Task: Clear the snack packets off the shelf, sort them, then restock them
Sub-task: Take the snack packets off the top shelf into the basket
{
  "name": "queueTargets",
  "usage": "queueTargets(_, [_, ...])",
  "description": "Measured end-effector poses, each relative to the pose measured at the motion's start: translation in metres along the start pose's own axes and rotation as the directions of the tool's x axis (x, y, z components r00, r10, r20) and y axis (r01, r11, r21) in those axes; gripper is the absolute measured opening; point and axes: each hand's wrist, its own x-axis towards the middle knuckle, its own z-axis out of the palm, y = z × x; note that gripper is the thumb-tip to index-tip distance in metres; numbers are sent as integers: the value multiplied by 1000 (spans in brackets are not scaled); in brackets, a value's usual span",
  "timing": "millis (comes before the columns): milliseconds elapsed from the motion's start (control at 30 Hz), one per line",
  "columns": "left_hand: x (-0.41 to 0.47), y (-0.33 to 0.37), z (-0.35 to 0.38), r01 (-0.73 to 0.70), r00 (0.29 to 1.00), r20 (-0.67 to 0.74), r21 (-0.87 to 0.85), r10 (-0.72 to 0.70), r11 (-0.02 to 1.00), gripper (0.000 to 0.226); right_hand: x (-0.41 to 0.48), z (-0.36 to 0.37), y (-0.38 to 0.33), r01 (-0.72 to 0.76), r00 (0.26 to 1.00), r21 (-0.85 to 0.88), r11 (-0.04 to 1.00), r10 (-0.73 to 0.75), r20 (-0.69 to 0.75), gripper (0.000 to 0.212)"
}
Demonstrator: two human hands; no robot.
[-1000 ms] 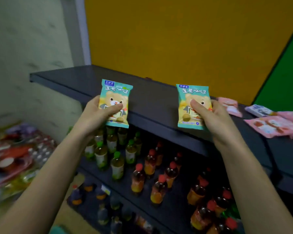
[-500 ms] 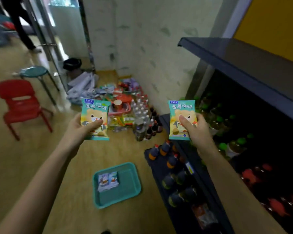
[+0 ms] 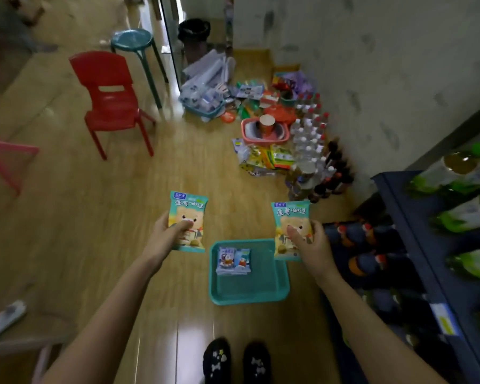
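Note:
My left hand (image 3: 165, 237) grips a teal snack packet with a bear picture (image 3: 189, 210) by its lower half, held above the wooden floor. My right hand (image 3: 313, 246) grips a matching teal bear packet (image 3: 290, 217), which hangs over the right rim of a teal tray (image 3: 250, 289) on the floor. Inside the tray lies a small stack of blue snack packets (image 3: 233, 260) at its far left. The dark shelf (image 3: 416, 245) stands at the right with bottles on its lower levels.
A red chair (image 3: 108, 98) and a teal stool (image 3: 133, 41) stand far left. A heap of packets, a pink basin (image 3: 263, 131) and several bottles (image 3: 313, 151) lie along the wall ahead. My feet (image 3: 236, 361) are just behind the tray.
The view has swung from the shelf top down to the floor. Both hands keep their bear packets and have come down over the teal tray area.

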Motion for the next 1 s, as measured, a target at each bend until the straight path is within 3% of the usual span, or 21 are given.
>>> queueTargets(100, [49, -66, 14, 79, 997, -12, 11, -78, 997, 10, 40, 24, 71, -49, 999, 0, 999, 49, -15, 17])
queueTargets(333, [182, -287, 51, 217, 976, -16, 25, -217, 976, 11, 149, 68, 300, -148, 987, 13, 989, 149, -54, 14])
queueTargets(567, [297, -454, 86, 229, 970, 64, 91, -235, 969, 13, 260, 99, 478, -186, 982, -130, 974, 187, -9, 16])
queueTargets(733, [350, -518, 107, 189, 973, 86, 225, -212, 956, 18, 315, 119, 548, -192, 980, -207, 959, 200, 17, 22])
queueTargets(833, [373, -538, 120, 131, 987, 41, 331, -153, 934, 14, 335, 130, 567, -191, 977, -245, 950, 209, 49, 20])
queueTargets(1000, [390, -550, 133, 112, 994, -45, 531, -104, 840, 26, 350, 137, 582, -220, 968, -362, 906, 248, 31, 32])
